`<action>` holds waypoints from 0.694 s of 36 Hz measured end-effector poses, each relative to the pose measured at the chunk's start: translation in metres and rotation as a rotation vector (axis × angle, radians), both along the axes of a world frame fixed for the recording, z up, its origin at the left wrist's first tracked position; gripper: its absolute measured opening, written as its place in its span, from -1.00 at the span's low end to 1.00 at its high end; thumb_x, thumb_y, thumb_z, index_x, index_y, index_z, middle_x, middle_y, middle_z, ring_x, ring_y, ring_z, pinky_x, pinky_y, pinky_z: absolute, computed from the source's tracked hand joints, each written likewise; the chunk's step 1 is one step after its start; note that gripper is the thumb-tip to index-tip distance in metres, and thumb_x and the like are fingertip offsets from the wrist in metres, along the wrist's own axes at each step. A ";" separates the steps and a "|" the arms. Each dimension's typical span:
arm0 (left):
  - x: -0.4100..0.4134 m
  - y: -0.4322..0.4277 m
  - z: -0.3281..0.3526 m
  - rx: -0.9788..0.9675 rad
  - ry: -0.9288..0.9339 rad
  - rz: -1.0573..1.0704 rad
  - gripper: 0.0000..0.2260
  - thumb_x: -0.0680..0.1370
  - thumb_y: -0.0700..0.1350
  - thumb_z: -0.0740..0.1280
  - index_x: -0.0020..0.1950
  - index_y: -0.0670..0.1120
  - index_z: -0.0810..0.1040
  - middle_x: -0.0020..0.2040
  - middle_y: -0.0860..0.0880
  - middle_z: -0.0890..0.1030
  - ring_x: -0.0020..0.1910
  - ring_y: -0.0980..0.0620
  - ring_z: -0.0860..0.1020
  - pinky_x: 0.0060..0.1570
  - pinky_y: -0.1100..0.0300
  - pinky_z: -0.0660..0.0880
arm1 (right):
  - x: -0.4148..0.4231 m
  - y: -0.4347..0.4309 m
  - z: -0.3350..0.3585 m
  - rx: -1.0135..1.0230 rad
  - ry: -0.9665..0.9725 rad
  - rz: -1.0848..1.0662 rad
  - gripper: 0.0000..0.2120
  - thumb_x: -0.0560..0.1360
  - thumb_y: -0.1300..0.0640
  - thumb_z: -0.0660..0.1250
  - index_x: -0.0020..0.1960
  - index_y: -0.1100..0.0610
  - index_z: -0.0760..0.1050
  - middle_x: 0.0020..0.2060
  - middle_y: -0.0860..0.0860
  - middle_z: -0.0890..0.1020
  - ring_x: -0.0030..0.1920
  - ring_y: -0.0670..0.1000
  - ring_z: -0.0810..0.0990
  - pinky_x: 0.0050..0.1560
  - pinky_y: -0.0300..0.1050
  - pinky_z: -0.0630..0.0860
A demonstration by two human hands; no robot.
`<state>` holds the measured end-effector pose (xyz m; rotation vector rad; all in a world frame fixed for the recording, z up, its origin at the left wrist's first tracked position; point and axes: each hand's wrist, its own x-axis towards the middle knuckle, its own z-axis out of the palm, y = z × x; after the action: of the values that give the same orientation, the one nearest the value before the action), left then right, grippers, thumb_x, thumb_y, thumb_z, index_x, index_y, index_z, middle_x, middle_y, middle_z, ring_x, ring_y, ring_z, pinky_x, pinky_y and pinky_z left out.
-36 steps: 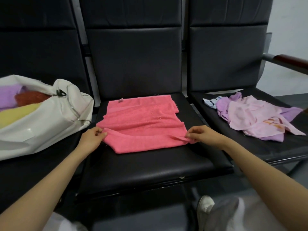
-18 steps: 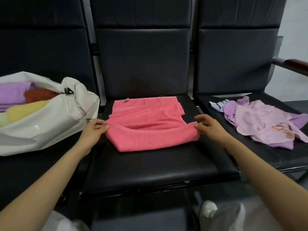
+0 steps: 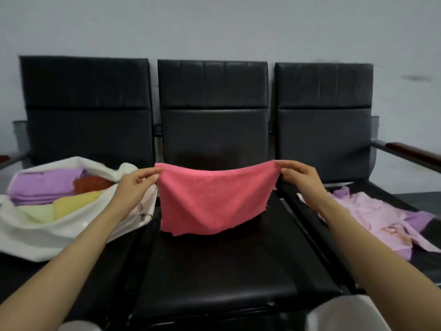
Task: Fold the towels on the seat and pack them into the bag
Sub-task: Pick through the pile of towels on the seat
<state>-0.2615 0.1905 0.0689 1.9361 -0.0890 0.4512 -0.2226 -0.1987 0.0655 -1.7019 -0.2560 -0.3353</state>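
Pink towel (image 3: 214, 199) hung over the middle seat (image 3: 226, 278), its top edge sagging. Our judgement for a clean fold was to draw that edge taut, level the two corners, and match them before lowering. Left hand (image 3: 136, 185) pinched the corner at the cloth's 10 o'clock; right hand (image 3: 300, 179) pinched the one at 2 o'clock. Bag (image 3: 35, 235) lay just beside the left hand, at its 8 o'clock. Loose lilac towels (image 3: 372, 216) lay at 4 o'clock of the right hand.

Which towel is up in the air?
The coral-pink towel: the left hand and right hand pinch its top corners. The others lie in the white bag or crumpled on the right seat.
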 end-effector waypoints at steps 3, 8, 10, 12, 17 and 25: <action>-0.008 0.006 0.034 -0.066 -0.065 -0.014 -0.81 0.56 -0.19 0.34 0.06 0.08 0.62 0.05 0.04 0.64 -0.03 0.33 0.56 0.05 0.37 0.43 | -0.009 0.002 0.041 0.070 -0.094 0.007 -0.66 0.54 0.31 0.25 -0.01 -0.06 0.68 0.01 -0.05 0.70 0.13 -0.05 0.62 0.18 -0.11 0.47; -0.031 0.012 0.074 -0.079 -0.159 -0.029 -0.79 0.55 -0.23 0.36 0.06 0.08 0.62 0.01 -0.05 0.65 -0.11 0.09 0.66 -0.12 0.35 0.53 | -0.030 0.001 0.088 0.154 -0.168 0.054 -0.71 0.54 0.33 0.22 0.06 0.05 0.64 -0.04 0.00 0.70 -0.01 -0.01 0.66 -0.02 -0.14 0.59; -0.040 0.012 0.084 -0.057 -0.177 -0.018 -0.75 0.55 -0.28 0.34 0.05 0.07 0.60 -0.07 -0.04 0.63 -0.29 0.19 0.65 -0.36 0.45 0.46 | -0.036 0.000 0.097 0.148 -0.173 0.047 -0.71 0.54 0.33 0.24 0.04 0.01 0.63 -0.10 -0.07 0.70 -0.10 -0.08 0.64 -0.13 -0.18 0.59; -0.050 0.012 0.091 -0.061 -0.171 -0.018 -0.74 0.55 -0.30 0.33 0.10 0.02 0.60 -0.15 -0.08 0.62 -0.38 0.18 0.62 -0.43 0.43 0.46 | -0.043 -0.002 0.103 0.132 -0.180 0.035 -0.70 0.54 0.34 0.25 0.04 0.01 0.63 -0.13 -0.11 0.68 -0.18 -0.15 0.61 -0.24 -0.23 0.56; -0.073 0.022 0.103 -0.122 -0.102 -0.103 -0.73 0.52 -0.28 0.36 0.16 -0.03 0.62 -0.13 -0.18 0.63 -0.33 0.06 0.62 -0.30 0.20 0.57 | -0.058 -0.008 0.111 0.074 -0.188 0.026 -0.74 0.53 0.32 0.27 0.04 0.02 0.64 -0.23 -0.18 0.65 -0.36 -0.24 0.49 -0.36 -0.36 0.45; -0.062 0.027 0.078 -0.041 0.162 -0.170 -0.67 0.49 -0.36 0.36 0.16 -0.02 0.61 0.05 -0.05 0.63 -0.18 0.06 0.64 -0.26 0.32 0.57 | -0.052 -0.016 0.081 -0.097 0.009 0.045 -0.71 0.51 0.34 0.33 0.14 0.05 0.60 0.00 -0.06 0.67 -0.06 -0.13 0.61 -0.05 -0.30 0.56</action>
<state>-0.3237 0.2176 0.1468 1.8991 -0.1376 0.1813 -0.2749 -0.2147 0.1461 -1.7897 -0.3080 -0.2859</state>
